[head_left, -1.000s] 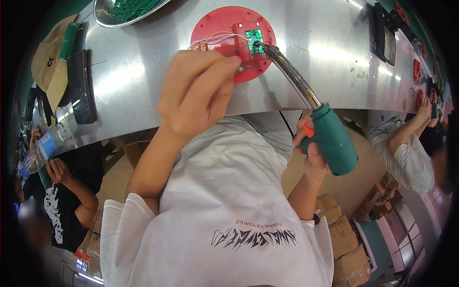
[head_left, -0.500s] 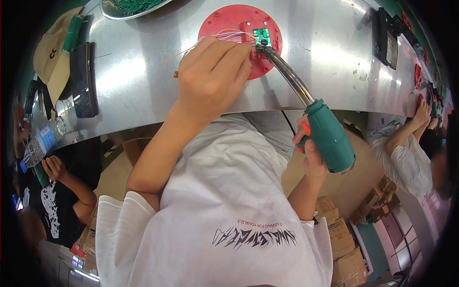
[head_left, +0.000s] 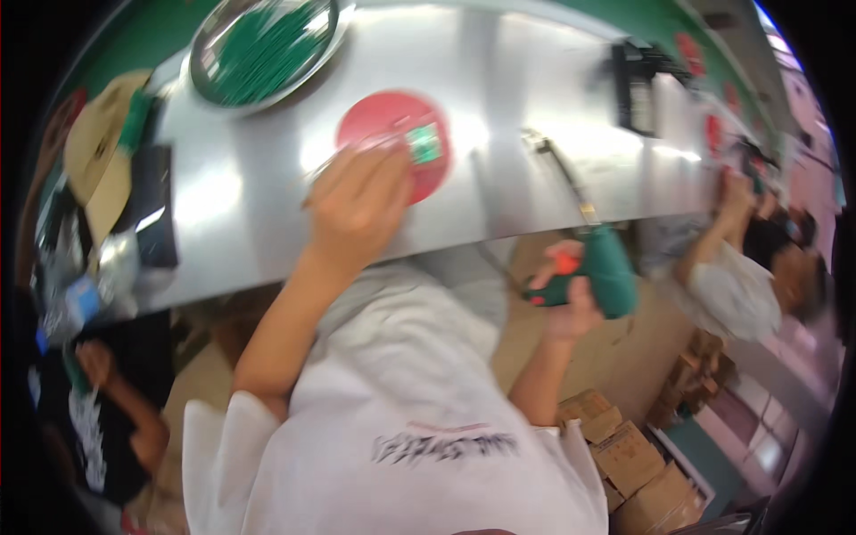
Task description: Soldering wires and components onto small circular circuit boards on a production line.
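My right hand (head_left: pixel 575 299) is wrapped round the handle of a green soldering gun (head_left: pixel 609 272) with orange-red parts. The gun's long metal tip points up and left over the metal table, apart from the board. My left hand (head_left: pixel 357 201) is closed in a pinch over the left side of a round red plastic base (head_left: pixel 379 114). Thin wires (head_left: pixel 379 141) run by its fingers; motion blurs them and the fingertips. A small green circuit board (head_left: pixel 424 143) sits on the base, just right of those fingers.
A metal bowl (head_left: pixel 198 71) of green wires (head_left: pixel 267 53) stands at the back left. A tan cap (head_left: pixel 111 143), a dark phone (head_left: pixel 156 214) and a plastic bottle (head_left: pixel 85 299) lie at left. A black device (head_left: pixel 635 89) sits at right. Co-workers sit on both sides.
My right hand has drawn the soldering gun's tip away from the board, to the right. My left hand stays at the red base. The view has shifted, showing more of the bowl.
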`<state>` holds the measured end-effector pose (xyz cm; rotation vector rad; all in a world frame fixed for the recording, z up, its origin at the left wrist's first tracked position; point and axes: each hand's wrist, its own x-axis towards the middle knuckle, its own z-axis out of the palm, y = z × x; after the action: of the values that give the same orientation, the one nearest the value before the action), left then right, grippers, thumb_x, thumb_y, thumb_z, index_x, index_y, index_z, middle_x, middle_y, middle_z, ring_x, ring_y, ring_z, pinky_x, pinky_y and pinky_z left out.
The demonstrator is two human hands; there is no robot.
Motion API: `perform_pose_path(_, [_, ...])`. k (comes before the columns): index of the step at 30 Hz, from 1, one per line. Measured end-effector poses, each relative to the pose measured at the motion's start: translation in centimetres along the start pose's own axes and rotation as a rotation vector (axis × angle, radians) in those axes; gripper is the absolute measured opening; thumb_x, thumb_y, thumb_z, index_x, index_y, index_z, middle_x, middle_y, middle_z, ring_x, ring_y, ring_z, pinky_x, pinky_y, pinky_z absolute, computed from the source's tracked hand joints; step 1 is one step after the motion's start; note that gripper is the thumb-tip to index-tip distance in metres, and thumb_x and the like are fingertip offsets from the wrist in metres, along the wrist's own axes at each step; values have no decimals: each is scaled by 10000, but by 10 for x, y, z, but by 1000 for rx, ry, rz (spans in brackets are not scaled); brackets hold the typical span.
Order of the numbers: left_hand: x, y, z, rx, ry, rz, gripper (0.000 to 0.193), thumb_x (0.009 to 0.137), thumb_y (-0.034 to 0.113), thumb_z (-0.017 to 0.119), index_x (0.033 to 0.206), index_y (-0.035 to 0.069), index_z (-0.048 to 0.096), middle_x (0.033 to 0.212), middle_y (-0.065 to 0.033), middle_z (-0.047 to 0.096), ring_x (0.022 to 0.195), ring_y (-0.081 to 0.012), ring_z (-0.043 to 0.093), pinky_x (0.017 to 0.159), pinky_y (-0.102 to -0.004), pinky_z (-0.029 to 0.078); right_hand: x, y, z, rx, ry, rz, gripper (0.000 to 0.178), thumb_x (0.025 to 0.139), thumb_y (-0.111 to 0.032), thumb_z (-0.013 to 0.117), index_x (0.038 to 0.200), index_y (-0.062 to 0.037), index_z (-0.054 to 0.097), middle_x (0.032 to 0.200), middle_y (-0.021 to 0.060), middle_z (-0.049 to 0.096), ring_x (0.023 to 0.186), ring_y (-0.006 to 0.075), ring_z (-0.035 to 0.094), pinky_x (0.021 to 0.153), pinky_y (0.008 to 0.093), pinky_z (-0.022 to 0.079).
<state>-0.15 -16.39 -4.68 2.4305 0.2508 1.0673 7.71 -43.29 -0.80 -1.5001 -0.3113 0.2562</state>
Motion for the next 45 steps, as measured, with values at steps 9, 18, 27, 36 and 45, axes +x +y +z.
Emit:
perform_pose_path(9, [-4,1,-21,8,-64,-35,142,804,-63,686,945,-43,681,910,-183,694,833,-365,665,749,-433,538,-2,27,5,191,52,-99,401,914,-152,639,1258,49,593,1010,179,684,610,208,641,556,298,508])
perform_pose_path(18, [4,13,-7,14,-48,-1,127,783,-56,690,905,-26,681,834,-161,669,744,-341,630,663,-433,503,24,6,7,277,124,-96,216,931,-69,610,1101,61,638,950,147,708,595,169,641,564,297,514])
perform_pose_path(27, [6,19,-16,51,-5,-17,310,716,56,745,1024,40,708,1117,-146,642,995,-362,589,883,-459,465,79,46,14,347,149,-88,238,891,-122,599,1062,41,624,774,132,660,488,192,581,452,312,476])
perform_pose_path(36, [41,2,-34,158,-398,-82,648,666,264,788,1271,116,606,1275,-109,570,1172,-338,486,1003,-505,327,96,50,21,420,268,-49,388,1021,-315,397,1065,29,571,877,141,633,500,181,524,501,323,461])
perform_pose_path(45, [210,-117,69,270,-326,136,612,839,534,692,1275,114,607,1254,-188,602,1213,-367,519,1002,-517,359,98,53,22,452,456,26,472,1013,-412,420,1042,18,614,583,48,519,516,142,473,526,293,395])
